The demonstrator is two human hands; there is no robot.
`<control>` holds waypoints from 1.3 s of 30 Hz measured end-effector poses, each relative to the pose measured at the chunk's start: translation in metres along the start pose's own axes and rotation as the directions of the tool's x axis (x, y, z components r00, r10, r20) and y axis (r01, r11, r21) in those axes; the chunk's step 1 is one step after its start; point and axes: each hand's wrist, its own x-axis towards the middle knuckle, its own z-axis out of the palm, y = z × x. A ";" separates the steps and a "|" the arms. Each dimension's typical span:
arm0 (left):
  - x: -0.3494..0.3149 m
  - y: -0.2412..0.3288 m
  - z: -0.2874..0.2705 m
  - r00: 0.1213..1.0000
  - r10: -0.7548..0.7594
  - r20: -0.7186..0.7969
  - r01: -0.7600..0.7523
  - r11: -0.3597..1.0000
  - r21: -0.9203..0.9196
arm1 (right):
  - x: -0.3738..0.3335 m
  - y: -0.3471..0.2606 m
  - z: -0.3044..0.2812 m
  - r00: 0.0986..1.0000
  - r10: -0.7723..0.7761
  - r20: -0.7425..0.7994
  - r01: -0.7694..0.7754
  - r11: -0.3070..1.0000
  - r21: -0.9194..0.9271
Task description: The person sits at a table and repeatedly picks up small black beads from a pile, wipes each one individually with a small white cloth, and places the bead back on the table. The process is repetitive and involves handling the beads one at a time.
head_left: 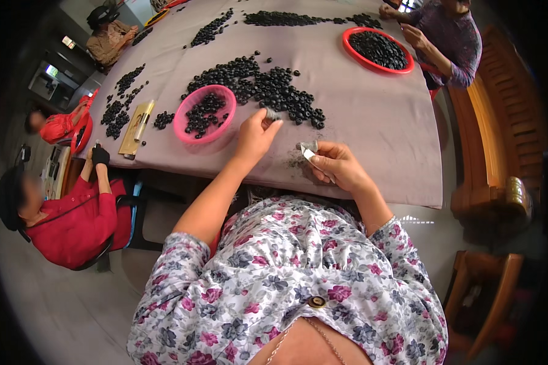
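Note:
My left hand (pixel 256 138) reaches over the table at the near edge of a pile of small black ring-shaped pieces (pixel 280 91). Its thumb and forefinger stand apart, with a grey covering at one fingertip and no piece visible between them. To the right, my right hand (pixel 342 165) is closed on a small white blade-like tool (pixel 309 154), its pointed end toward the left. A grey covering also wraps a fingertip there. Fine dark crumbs (pixel 295 163) lie on the cloth beside that hand. Left of my left hand, a pink plastic basket (pixel 179 125) holds several black pieces.
A mauve cloth covers the table (pixel 371 115). A red round tray (pixel 347 45) full of black pieces stands at the far right, by a person (pixel 450 42). Another person in red (pixel 82 225) sits at the left, near a yellowish packet (pixel 131 135). A wooden bench (pixel 493 121) stands right.

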 end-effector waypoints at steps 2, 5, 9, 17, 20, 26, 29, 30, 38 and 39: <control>-0.021 0.010 0.004 0.972 -0.171 0.163 0.225 0.881 -0.417 | 0.002 0.005 -0.002 0.998 -0.041 -0.052 0.039 0.999 -0.035; -0.039 0.035 0.000 0.780 -0.381 0.496 0.624 0.413 -0.664 | 0.003 0.006 0.000 0.993 -0.112 -0.040 0.109 0.992 -0.059; -0.049 0.030 0.005 0.658 -0.294 0.694 0.736 0.055 -0.675 | -0.001 0.000 0.006 0.995 -0.091 0.034 0.093 0.994 -0.058; -0.051 0.029 0.010 0.640 -0.177 0.747 0.756 -0.026 -0.654 | -0.001 0.001 0.003 0.996 -0.081 0.042 0.084 0.993 -0.083; -0.051 0.030 0.009 0.647 -0.156 0.747 0.753 -0.029 -0.658 | 0.000 0.001 0.002 0.995 -0.081 0.055 0.086 0.993 -0.083; -0.051 0.037 0.007 0.650 -0.132 0.748 0.745 -0.081 -0.662 | 0.000 0.002 -0.002 0.995 -0.069 0.068 0.076 0.992 -0.097; -0.051 0.035 0.008 0.648 -0.143 0.748 0.743 -0.102 -0.662 | 0.001 0.003 -0.003 0.995 -0.075 0.069 0.080 0.994 -0.078; -0.052 0.034 0.008 0.647 -0.145 0.749 0.742 -0.108 -0.662 | 0.001 0.003 -0.002 0.995 -0.080 0.065 0.085 0.994 -0.074; -0.053 0.034 0.010 0.656 -0.164 0.736 0.730 -0.110 -0.675 | 0.002 0.004 -0.003 0.995 -0.080 0.059 0.085 0.993 -0.077; -0.054 0.033 0.010 0.658 -0.162 0.735 0.728 -0.112 -0.676 | 0.001 0.004 -0.003 0.995 -0.078 0.057 0.082 0.994 -0.078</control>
